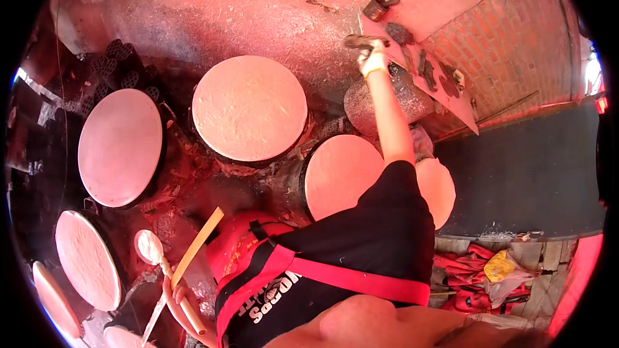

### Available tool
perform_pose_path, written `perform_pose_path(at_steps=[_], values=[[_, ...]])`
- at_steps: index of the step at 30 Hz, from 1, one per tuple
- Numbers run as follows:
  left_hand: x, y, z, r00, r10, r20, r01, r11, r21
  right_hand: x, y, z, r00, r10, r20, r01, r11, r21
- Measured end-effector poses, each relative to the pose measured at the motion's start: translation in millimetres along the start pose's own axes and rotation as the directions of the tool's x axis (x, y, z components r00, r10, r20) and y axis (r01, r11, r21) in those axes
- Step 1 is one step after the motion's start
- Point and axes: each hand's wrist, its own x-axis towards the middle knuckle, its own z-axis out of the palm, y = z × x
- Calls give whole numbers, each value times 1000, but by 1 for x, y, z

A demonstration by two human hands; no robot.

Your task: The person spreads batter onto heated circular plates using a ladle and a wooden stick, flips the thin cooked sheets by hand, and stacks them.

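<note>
My left hand (176,303), at the lower left, is closed around the handle of a ladle, whose round bowl (149,247) is coated in something pale. A flat, yellowish wooden strip (197,245) also rises from this hand. Far off at the upper right, my right hand (373,59) wears a white glove with a yellow cuff. It grips a dark brown, elongated thing (365,42), too blurred to name. Below that hand lies a dark, speckled round surface (361,106). Several round, pan-like discs with pale tops stand around me, one large (250,108) and another at the left (120,147).
Black honeycomb coal briquettes (122,67) are piled at the left. A narrow board (451,100) holding dark objects runs along a brick wall (496,38). A dark mug-like container (376,9) stands near its far end. At the right are a dark tabletop (522,180) and red bags (467,270).
</note>
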Motion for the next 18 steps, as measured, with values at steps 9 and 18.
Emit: perform_pose_path(at_steps=[9,18], values=[[-53,-73,-3,988,153,-21,-154,967,-204,65,112,-15,968,253,-8,-252,967,40],[-97,-16,-99,823,557,-113,-561,827,-6,-511,314,171,-900,381,214,397,917,37]])
